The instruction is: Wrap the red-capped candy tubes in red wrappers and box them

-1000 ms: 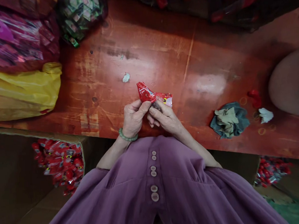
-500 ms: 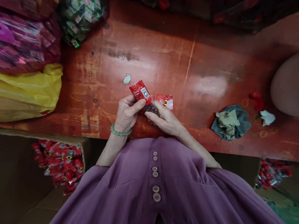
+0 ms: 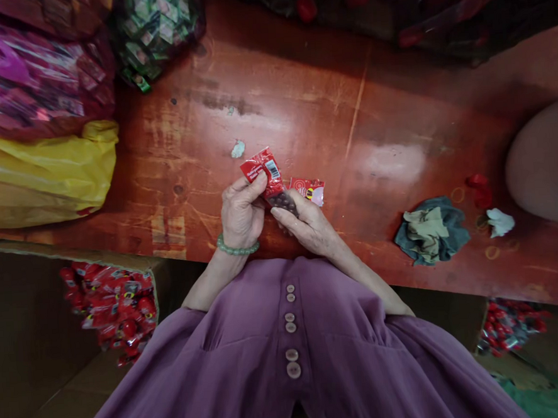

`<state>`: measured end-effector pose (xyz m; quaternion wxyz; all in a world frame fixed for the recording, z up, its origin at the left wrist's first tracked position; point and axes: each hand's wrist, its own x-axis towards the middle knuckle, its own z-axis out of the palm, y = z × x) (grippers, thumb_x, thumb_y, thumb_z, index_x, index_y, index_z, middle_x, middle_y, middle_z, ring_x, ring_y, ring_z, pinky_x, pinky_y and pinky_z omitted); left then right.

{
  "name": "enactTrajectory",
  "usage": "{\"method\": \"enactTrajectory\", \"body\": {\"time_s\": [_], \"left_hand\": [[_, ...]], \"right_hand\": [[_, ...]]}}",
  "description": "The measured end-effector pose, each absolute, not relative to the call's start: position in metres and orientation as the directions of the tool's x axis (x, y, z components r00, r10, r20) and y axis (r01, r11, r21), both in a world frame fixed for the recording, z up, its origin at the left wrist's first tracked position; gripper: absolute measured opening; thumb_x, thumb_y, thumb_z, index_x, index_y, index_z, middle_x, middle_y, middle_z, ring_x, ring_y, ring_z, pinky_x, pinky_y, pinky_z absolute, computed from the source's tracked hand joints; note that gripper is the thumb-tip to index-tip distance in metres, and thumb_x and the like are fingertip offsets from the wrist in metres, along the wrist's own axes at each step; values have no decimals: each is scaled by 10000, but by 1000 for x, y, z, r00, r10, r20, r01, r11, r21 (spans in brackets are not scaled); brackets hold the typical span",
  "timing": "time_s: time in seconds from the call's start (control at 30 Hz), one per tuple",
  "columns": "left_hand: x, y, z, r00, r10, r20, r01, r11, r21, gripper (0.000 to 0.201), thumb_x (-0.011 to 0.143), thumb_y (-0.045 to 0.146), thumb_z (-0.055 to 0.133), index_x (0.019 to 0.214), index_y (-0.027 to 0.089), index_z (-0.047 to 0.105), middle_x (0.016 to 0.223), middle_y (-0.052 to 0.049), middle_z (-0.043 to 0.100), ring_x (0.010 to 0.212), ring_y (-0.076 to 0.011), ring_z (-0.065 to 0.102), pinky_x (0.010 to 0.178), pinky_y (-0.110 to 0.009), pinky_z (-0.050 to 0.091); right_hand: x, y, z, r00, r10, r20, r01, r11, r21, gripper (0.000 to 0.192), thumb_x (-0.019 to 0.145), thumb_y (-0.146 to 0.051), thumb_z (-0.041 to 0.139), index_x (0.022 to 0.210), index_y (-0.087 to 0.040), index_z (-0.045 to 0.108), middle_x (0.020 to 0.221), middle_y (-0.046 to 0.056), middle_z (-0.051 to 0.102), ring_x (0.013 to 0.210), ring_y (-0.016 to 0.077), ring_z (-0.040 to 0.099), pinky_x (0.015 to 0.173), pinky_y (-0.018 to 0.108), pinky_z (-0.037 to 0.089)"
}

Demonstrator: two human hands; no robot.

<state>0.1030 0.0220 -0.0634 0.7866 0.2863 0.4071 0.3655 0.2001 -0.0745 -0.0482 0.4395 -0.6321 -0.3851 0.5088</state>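
Red wooden surface (image 3: 301, 107): carried bagged sweets at its far left, a crumpled cloth (image 3: 430, 228) at right. Cardboard box (image 3: 109, 304), lower left: held red packets within reach. Left hand (image 3: 241, 214), right hand (image 3: 308, 223): fingers closed on a red sachet (image 3: 270, 178), held just above the surface's near edge, between both for a steady pinch.

Both hands meet before the chest, left hand (image 3: 242, 212) and right hand (image 3: 308, 225) apparently pinching.

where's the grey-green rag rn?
Head view, right side: the rag lies on the red table, right of the right hand, beside a white scrap.
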Motion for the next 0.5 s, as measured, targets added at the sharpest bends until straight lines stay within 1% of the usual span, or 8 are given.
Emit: {"method": "enactTrajectory", "body": {"time_s": [0.13,0.3,0.5], "left_hand": [[102,23,-65,386,818,-426,-320,552,770,194,659,348,862,739,214,747,752,33,721,676,-105,634,728,-261,499],[100,25,-65,360,842,-401,-286,509,812,198,645,363,865,708,216,747,700,38,695,638,-104,601,706,-273,483],[98,28,-62,376,844,-384,-273,496,824,214,620,374,885,668,214,751,640,45,670,575,-86,554,645,-260,467]], "right_hand": [[202,-73,-48,172,935,-310,10,-316,-949,178,959,-394,529,936,-220,496,705,-37,504,621,117,468,556,257,405],[203,-70,-46,152,942,-298,-85,-288,-954,192,965,-375,531,1068,-215,510,731,-45,534,596,93,491,567,240,423],[202,-69,-46,130,943,-306,-110,-293,-950,176,964,-340,530,1084,-212,518,745,-44,547,591,86,493,576,236,432]]}}
